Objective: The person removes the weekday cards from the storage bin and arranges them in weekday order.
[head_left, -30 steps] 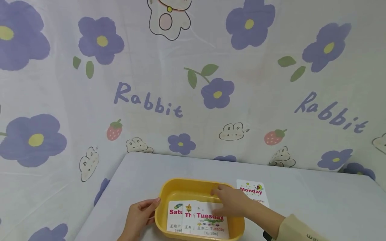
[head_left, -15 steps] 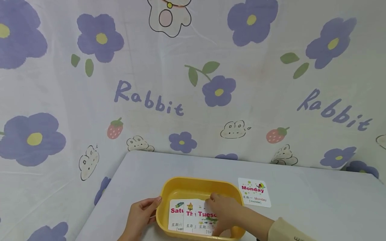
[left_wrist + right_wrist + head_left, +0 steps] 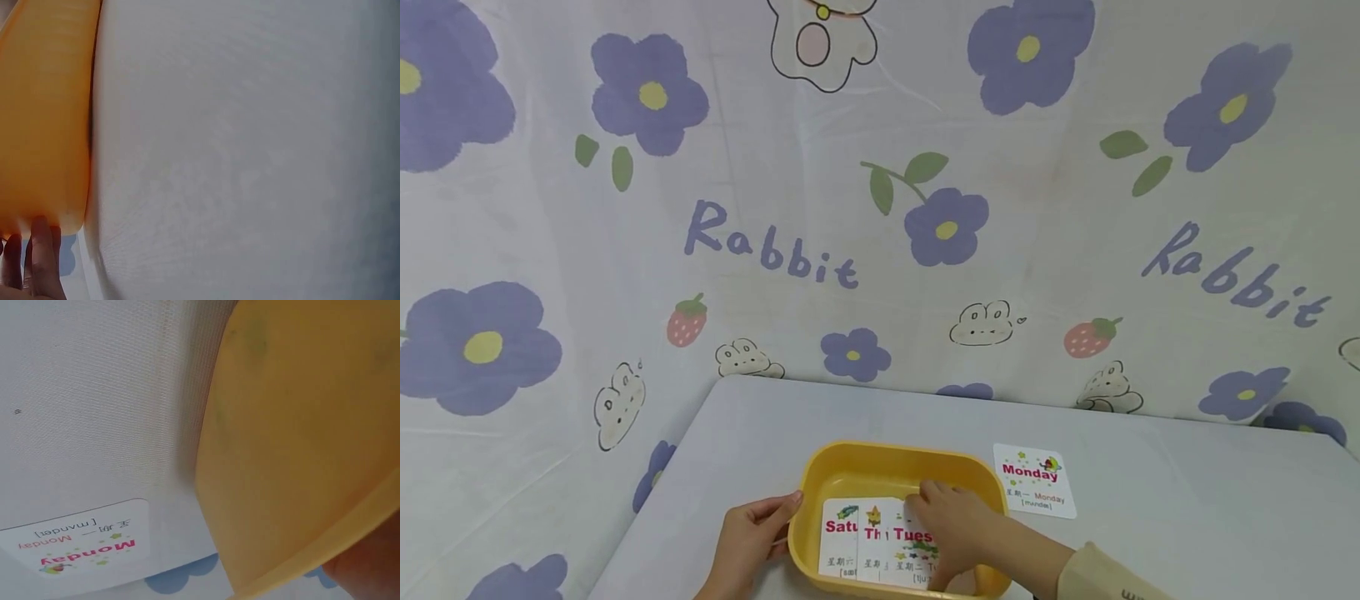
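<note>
A yellow plastic basin (image 3: 865, 462) stands on the table, with several weekday cards overlapping inside. My left hand (image 3: 748, 537) holds its left end, thumb at the rim; in the left wrist view fingertips (image 3: 42, 228) meet the basin's outer wall (image 3: 44, 112). Reaching into the basin, my right hand (image 3: 955, 529) grips the Tuesday card (image 3: 910, 560), fingers at its top edge and thumb at its bottom, covering its right part. Left of it lie a card starting "Th" (image 3: 870, 546) and one starting "Satu" (image 3: 837, 542), both partly covered. In the right wrist view the basin wall mostly hides that hand.
A Monday card (image 3: 1036, 481) lies face up on the white table (image 3: 1165, 500), right of the basin. Behind the table's back edge hangs a white cloth (image 3: 1037, 208) printed with purple flowers, rabbits and strawberries.
My right hand has lowered onto the Tuesday card, moving slightly left and down, and its forearm no longer covers part of the Monday card. My left hand keeps its place at the basin.
</note>
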Available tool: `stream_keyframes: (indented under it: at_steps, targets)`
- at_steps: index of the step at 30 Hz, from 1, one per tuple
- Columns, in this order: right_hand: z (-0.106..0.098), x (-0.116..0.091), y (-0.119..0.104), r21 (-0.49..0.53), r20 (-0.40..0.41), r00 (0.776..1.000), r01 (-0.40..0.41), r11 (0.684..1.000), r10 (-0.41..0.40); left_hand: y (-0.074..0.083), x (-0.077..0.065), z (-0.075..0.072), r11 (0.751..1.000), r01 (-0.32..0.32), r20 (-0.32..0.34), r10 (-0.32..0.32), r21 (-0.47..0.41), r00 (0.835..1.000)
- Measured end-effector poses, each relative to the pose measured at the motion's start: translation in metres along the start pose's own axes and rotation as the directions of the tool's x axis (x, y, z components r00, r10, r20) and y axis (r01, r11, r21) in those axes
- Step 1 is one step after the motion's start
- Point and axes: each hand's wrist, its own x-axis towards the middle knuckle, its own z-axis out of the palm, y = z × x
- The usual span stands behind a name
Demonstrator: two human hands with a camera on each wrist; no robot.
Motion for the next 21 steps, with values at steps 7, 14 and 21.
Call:
stream_keyframes:
  at_steps: [7,14,21]
  targets:
    - [0.0021,0.0009,0.0023,0.035,0.011,1.0,0.0,0.999,-0.001,-0.0015,0.0016,0.0004,1.0,0.005,-0.002,-0.005,-0.003,1.0]
    - [0.003,0.0017,-0.0001,0.101,0.035,0.999,-0.024,0.995,0.021,-0.0015,0.0014,0.0002,1.0,0.009,0.003,-0.009,-0.009,1.0]
    - [0.0017,0.0028,-0.0035,0.156,0.085,0.996,-0.048,0.987,0.035,-0.0013,0.002,-0.0002,1.0,0.026,-0.004,-0.026,0.002,1.0]
